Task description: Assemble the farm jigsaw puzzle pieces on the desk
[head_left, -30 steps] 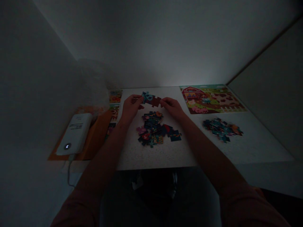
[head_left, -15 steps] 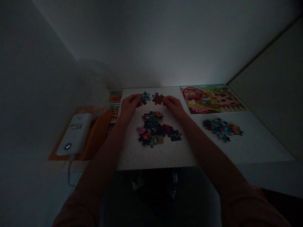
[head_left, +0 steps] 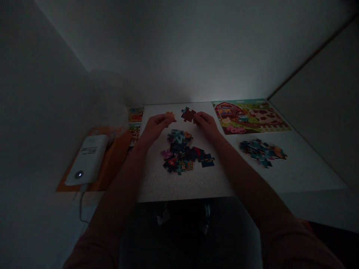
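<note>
right hand (head_left: 206, 124) pinches dark red puzzle piece (head_left: 187, 114) | left hand (head_left: 156, 126) near, grip unclear | piece pile (head_left: 183, 152) on worktop (head_left: 182, 183) beneath both

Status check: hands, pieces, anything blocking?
Right hand pinching dark red puzzle piece. Left hand fingers at small orange piece, grip unclear in the dim light. Loose pile just nearer than both hands; nothing between them.

Both sleeves (head_left: 92, 250) cut off at bottom edge, small orange bit (head_left: 169, 113) at left hand (head_left: 154, 127) too dim to identify, label on white device (head_left: 86, 158) unreadable.
</note>
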{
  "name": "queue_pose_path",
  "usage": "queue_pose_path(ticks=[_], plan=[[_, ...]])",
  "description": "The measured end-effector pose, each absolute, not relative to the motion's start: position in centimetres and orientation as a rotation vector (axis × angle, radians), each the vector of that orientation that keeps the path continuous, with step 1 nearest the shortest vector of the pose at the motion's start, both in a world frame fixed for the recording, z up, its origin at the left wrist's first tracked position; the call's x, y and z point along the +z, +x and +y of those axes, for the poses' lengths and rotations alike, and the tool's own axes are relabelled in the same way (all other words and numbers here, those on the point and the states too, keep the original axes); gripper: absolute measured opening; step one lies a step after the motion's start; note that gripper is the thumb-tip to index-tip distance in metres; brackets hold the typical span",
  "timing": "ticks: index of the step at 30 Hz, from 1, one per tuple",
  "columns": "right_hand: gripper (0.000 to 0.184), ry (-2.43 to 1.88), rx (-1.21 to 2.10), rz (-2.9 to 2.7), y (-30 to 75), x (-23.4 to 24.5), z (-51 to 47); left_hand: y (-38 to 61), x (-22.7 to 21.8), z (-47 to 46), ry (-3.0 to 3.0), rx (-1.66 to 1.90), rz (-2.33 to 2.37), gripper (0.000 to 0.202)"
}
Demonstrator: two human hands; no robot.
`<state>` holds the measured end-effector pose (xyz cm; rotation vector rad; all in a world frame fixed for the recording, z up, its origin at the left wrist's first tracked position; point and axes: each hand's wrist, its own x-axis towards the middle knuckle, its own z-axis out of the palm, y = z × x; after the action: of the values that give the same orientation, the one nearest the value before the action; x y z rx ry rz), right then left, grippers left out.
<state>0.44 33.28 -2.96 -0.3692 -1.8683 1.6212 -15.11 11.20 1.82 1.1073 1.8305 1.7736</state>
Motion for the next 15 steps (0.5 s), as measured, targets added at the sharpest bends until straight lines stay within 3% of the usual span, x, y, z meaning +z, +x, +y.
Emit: queue_pose_path(ticks=[6,12,15], plan=[[0.067,-0.383,1.636,-1.856,0.4,-2.8,33.2,-17.2,-0.3,11.0,1.097,1.619,2.344,0.035],[0.064,-0.396,1.632,-1.883,0.6,-2.3,32.9,-17.9,-2.8,11.3,1.386,1.277,2.582,0.056],[0.063,-0.405,1.623,-1.894,0.6,-2.2,32.8,-17.7,-3.0,11.6,1.388,1.099,2.629,0.054]])
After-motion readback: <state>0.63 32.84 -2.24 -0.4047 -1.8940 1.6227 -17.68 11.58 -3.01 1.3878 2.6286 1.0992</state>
